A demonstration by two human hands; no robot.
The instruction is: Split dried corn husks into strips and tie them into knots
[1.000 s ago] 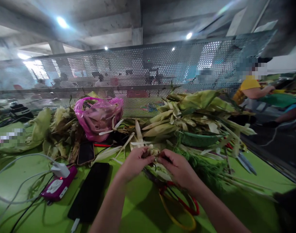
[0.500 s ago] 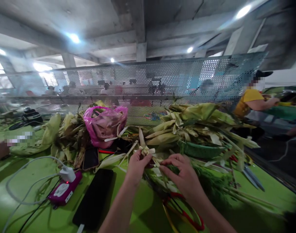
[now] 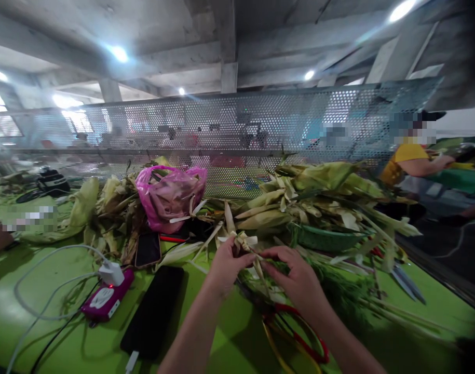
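Between my hands is a small bundle of pale corn husk strips [image 3: 243,241], folded and knotted-looking at its top. My left hand [image 3: 227,265] is closed around it, thumb and fingers pinching the strips. From the other side my right hand [image 3: 294,270] pinches a strip hanging from the same bundle. Red-and-yellow-handled scissors [image 3: 295,332] lie below my right wrist, their blades partly hidden under husk pieces. A heap of corn husks [image 3: 311,192] rises beyond my hands, over a green basket [image 3: 326,238].
A pink plastic bag [image 3: 171,197] of husks stands left of centre. Nearer lie a black phone [image 3: 153,311], another phone [image 3: 148,250] and a purple power strip [image 3: 108,298]. Metal shears [image 3: 408,283] and green feathery sprigs [image 3: 342,296] are at right. A person in yellow [image 3: 410,158] works beyond.
Both hands have shifted slightly right and closer together on the husk bundle. The bundle has turned a little, and the view has moved slightly.
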